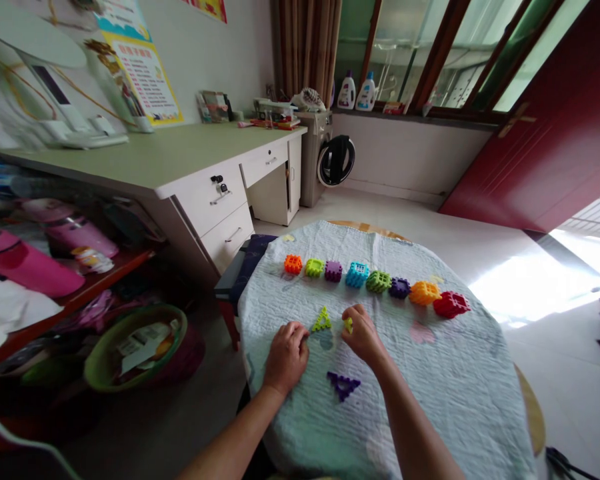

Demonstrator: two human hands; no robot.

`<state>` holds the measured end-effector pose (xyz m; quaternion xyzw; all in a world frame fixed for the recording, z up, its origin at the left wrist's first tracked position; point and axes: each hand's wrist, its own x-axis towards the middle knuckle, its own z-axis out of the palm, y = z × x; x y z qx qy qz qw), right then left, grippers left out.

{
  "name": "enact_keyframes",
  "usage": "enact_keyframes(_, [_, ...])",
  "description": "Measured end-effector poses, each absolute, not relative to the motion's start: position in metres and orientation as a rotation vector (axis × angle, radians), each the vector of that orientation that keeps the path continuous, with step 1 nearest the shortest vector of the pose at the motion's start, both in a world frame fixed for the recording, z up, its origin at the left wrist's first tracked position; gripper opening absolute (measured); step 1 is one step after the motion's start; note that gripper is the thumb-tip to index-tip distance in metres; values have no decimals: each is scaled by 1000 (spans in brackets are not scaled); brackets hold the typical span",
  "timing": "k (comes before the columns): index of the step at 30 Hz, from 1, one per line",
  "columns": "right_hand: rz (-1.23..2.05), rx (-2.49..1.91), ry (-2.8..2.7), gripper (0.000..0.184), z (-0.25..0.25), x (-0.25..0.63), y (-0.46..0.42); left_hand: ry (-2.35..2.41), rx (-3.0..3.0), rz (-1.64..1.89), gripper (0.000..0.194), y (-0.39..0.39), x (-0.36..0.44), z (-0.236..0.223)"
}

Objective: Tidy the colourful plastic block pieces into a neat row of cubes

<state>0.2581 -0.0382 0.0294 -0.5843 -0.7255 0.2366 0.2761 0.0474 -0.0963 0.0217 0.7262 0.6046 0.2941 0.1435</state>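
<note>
My right hand pinches a small yellow-green toothed plastic building piece, mostly covered by the fingers. To its left a yellow-green triangular building piece lies on the cloth. My left hand rests beside that triangle with its fingers curled closed; whether anything is inside them is hidden. Nearer to me, between my forearms, is a dark purple triangular piece. Beyond my hands runs a row of several assembled blocks, from an orange cube through a light blue one to a red one.
A pale blue cloth covers the round table. On the left are a dark stool, a basket and a white desk. Behind stands a washing machine with its door ajar. A red door is at right.
</note>
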Motion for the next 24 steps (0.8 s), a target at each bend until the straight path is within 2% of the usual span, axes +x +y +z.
enact_keyframes(4, [815,-1432,-1634,14,17,268,-38,1746,2112,855,21,-96,47,20])
enact_keyframes(8, [617,-1551,-1724,11,7,279,-41,1744,2126,855,22,-95,47,20])
enact_keyframes(13, [290,-1626,-1940,24,15,273,-46,1750,2118,844,22,-96,48,21])
enact_keyframes(17, [331,-1565,-2282,51,28,243,-43,1757,2116,826,22,-96,48,21])
enact_keyframes(19, [366,-1536,-2439,58,34,228,-37,1758,2115,815,23,-96,48,22])
enact_keyframes(24, [391,-1478,-2612,35,50,212,-23,1765,2108,809,23,-97,48,24])
